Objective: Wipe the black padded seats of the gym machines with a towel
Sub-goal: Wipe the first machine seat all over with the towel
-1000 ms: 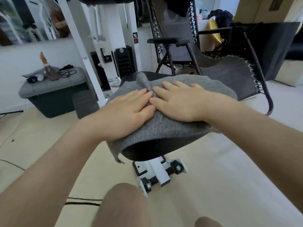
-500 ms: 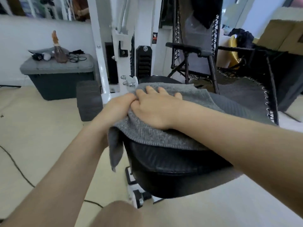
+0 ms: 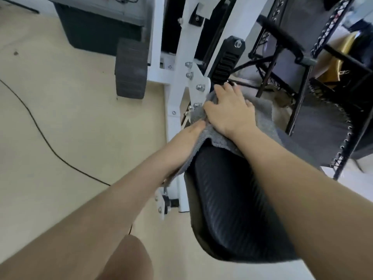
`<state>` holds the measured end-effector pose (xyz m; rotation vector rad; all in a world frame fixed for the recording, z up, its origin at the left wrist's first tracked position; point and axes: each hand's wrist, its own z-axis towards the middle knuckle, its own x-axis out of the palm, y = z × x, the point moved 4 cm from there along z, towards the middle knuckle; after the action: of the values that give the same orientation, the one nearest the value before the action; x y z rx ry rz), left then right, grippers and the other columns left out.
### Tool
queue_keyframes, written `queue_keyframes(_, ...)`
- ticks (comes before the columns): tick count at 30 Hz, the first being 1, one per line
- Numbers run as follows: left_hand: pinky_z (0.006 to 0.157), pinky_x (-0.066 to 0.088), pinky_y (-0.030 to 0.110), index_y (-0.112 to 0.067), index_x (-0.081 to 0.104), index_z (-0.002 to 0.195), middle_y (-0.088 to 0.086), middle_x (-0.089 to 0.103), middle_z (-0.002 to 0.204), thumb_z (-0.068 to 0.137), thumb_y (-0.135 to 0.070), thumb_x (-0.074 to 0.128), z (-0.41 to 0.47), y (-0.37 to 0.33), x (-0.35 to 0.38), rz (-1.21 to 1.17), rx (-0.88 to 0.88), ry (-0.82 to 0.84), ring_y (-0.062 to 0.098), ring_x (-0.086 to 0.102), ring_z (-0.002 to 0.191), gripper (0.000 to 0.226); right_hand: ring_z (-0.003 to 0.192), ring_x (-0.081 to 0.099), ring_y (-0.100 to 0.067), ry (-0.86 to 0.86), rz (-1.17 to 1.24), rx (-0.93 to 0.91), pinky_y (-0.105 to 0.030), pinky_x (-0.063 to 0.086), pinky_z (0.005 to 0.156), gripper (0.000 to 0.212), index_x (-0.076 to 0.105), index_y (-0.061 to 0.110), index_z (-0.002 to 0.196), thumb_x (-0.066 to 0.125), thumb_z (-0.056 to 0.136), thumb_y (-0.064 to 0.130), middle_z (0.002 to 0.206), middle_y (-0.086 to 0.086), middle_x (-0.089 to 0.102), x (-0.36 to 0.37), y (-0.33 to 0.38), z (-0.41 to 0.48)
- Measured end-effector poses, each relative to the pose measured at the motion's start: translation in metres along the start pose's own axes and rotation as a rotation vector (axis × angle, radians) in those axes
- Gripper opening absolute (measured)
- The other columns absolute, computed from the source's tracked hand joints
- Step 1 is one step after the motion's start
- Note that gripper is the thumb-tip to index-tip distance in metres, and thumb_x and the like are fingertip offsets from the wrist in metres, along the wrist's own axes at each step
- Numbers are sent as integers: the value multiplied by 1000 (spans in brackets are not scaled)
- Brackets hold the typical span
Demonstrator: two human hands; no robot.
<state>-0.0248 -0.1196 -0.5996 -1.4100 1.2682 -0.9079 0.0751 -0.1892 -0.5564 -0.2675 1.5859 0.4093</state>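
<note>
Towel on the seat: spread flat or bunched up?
Bunched. The grey towel is gathered in folds at the black seat's far end under the right hand; most of the seat lies bare.

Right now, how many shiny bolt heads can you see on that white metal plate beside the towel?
4 clearly: the top bolt, the second bolt, the third bolt and the fourth bolt, running down the white plate. More may hide behind the grey towel.

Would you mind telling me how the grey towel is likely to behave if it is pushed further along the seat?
The grey towel is probably floppy: it drapes over the black padded seat and hangs off its left edge. It will likely bunch rather than slide flat, as it already folds between the left hand and right hand. The seat's ribbed surface may add drag.
</note>
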Motion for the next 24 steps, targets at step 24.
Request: queue_keyframes(24,120,14,44,-18,1,152,5,0,162,93,-42,-2,-39,-44,38,1119,135,168,26,-1,149,64,147,-2,-13,195,106,111,-48,3,116,54,7,32,151,13,99,42,161,7,3,-27,-38,-134)
